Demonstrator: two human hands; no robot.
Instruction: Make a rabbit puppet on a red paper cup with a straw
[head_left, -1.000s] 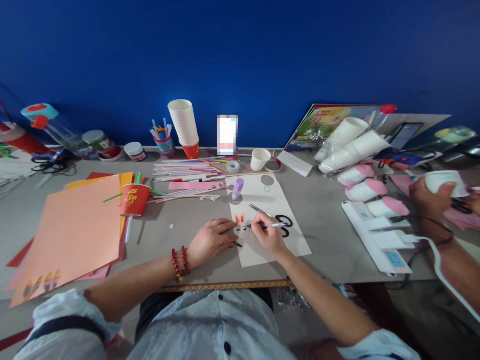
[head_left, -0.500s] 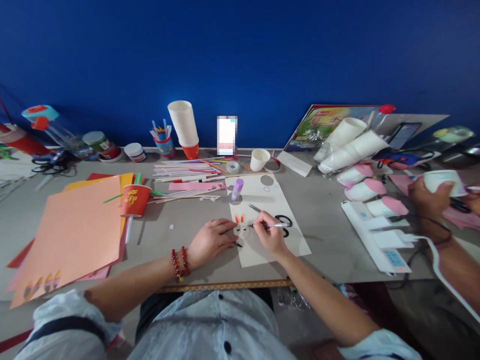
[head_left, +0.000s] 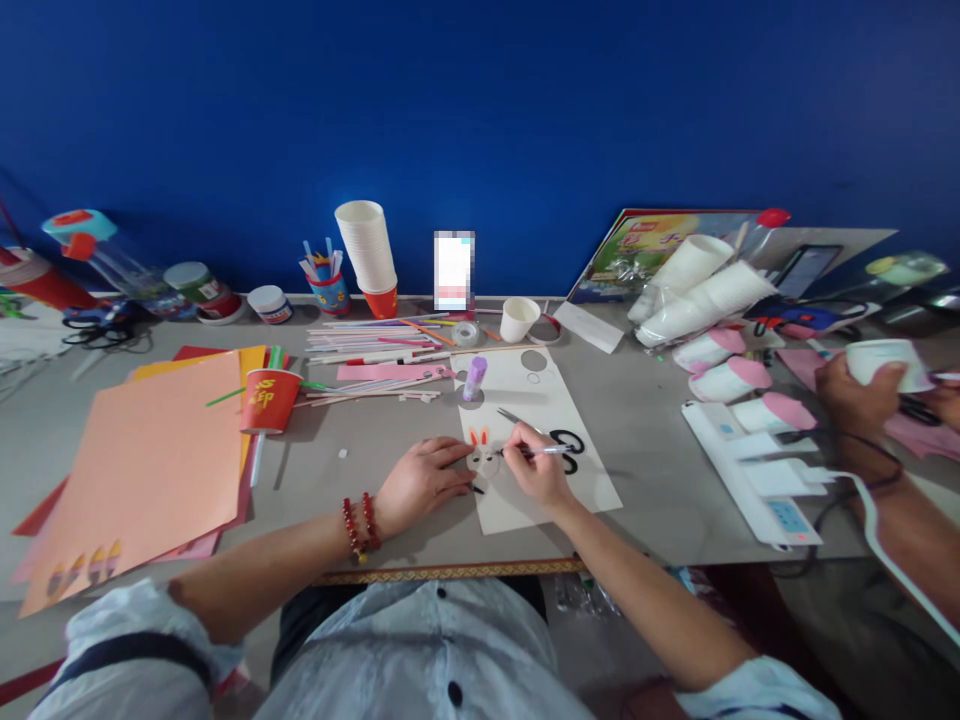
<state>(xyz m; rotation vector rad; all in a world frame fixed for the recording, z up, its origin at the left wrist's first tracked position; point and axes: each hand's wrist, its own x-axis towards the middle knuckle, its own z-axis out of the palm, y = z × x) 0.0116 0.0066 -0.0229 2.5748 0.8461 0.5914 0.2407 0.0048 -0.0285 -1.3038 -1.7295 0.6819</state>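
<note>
My right grip (head_left: 540, 470) is closed around a pen (head_left: 553, 450), tip at the rabbit face (head_left: 485, 468) on the white sheet (head_left: 517, 512). My left grip (head_left: 420, 482) lies flat, uncurled, at the face's left edge.

Rabbit face (head_left: 487, 466) is white with orange-red ears (head_left: 474, 438), scissors (head_left: 554, 436) got black handles. That wall (head_left: 480, 120) is super blue, and the grey counter (head_left: 645, 400) has a gold-patterned edge (head_left: 450, 571).

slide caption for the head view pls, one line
Right hand holding a pen at a rabbit face, left hand at its edge, glue stick on the white sheet.
</note>
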